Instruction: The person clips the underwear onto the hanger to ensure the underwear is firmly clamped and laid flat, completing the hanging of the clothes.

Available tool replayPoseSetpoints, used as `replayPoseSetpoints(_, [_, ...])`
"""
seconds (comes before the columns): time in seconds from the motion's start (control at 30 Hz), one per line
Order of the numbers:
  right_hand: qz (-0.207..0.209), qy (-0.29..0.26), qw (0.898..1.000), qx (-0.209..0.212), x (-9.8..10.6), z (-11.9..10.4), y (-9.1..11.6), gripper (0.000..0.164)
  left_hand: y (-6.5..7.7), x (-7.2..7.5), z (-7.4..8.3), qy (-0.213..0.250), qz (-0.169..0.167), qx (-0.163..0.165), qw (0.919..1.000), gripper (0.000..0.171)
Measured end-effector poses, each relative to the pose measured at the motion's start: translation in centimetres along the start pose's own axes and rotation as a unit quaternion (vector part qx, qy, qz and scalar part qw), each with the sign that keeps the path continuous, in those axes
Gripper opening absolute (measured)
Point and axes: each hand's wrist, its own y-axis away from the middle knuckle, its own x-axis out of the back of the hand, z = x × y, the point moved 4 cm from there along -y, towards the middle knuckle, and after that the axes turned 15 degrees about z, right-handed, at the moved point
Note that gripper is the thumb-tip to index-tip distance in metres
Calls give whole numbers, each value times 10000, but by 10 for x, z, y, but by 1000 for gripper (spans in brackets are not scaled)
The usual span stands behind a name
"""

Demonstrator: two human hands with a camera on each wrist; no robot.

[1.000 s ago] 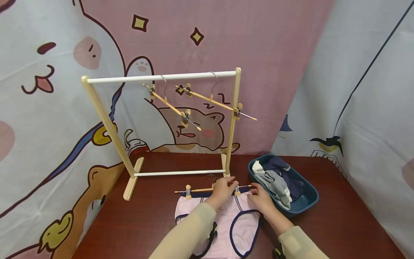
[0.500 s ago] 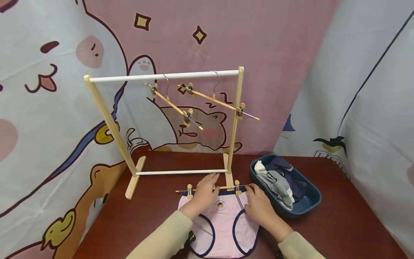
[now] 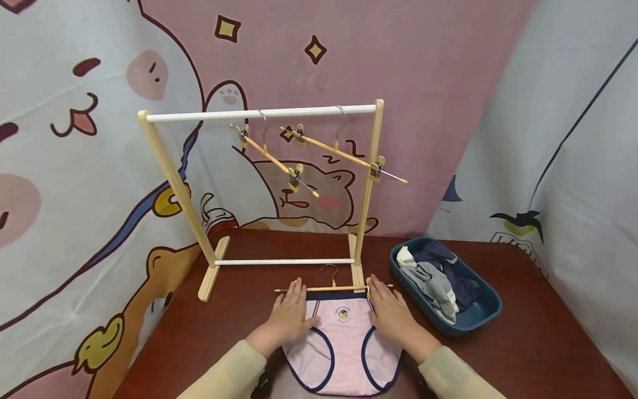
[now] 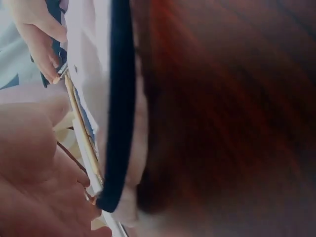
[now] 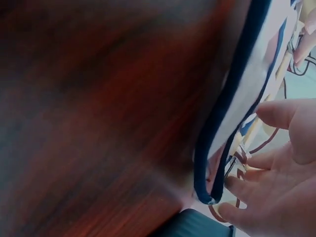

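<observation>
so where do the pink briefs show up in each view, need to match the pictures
Head: the pink briefs lie at the lower middle.
Left wrist: the pink briefs run down from the top edge, left of centre.
Right wrist: the pink briefs slant from the upper right to just right of centre, low down.
Shared landmark: the reddish-brown tabletop, right half in the left wrist view, left side in the right wrist view.

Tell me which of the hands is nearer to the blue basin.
Right. The right hand is just left of the blue basin; the left hand is farther left, across the pink underwear.
</observation>
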Motion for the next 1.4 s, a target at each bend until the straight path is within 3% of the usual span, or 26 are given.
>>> replayPoseSetpoints(0.3, [-415, 240, 9988, -61, -7, 1, -5, 76, -5, -3, -6, 106, -185, 23, 9998, 87])
replayPoseSetpoints(0.4, [-410, 355, 9985, -44, -4, -2, -9, 76, -8, -2, -9, 361, -43, -4, 9993, 84])
replayPoseSetpoints(0.47, [-329, 354, 9988, -82, -1, -6, -13, 75, -10, 3, -13, 693, 278, 57, 9972, 79])
replayPoseSetpoints(0.57, [-3, 304, 9995, -91, 3, -14, -23, 70, -16, 17, -26, 1277, 1273, 292, 9832, 65])
replayPoseSetpoints(0.6, [125, 267, 9995, -86, 4, -17, -27, 67, -18, 24, -33, 1468, 1665, 449, 9740, 59])
replayPoseSetpoints(0.67, [327, 162, 9993, -48, 4, -25, -34, 60, -22, 40, -50, 1786, 2554, 800, 9468, 49])
replayPoseSetpoints(0.73, [484, 104, 9987, 101, 4, -33, -40, 52, -25, 57, -71, 1947, 3352, 1228, 9136, 43])
replayPoseSetpoints(0.83, [495, -29, 9984, 271, 0, -45, -48, 42, -28, 84, -101, 2099, 4341, 1836, 8566, 41])
replayPoseSetpoints(0.9, [441, -32, 9984, 345, -5, -50, -53, 36, -30, 101, -121, 2021, 4827, 2212, 8229, 44])
replayPoseSetpoints(0.97, [332, -58, 9989, 315, -12, -54, -57, 32, -31, 117, -139, 1943, 5144, 2545, 7955, 48])
replayPoseSetpoints(1.03, [202, -37, 9994, 268, -19, -57, -61, 30, -31, 131, -156, 1830, 5269, 2848, 7796, 52])
replayPoseSetpoints(1.07, [146, 1, 9996, 246, -23, -58, -62, 29, -32, 138, -165, 1791, 5250, 2964, 7775, 55])
replayPoseSetpoints(1.13, [46, 74, 9998, 187, -29, -60, -66, 29, -33, 149, -179, 1767, 5108, 3082, 7829, 58])
replayPoseSetpoints(1.3, [-165, 240, 9995, -116, -40, -63, -75, 31, -39, 167, -201, 1835, 4510, 2986, 8208, 60])
replayPoseSetpoints(1.4, [-245, 236, 9984, -455, -42, -63, -79, 32, -44, 167, -206, 1898, 4234, 2898, 8371, 54])
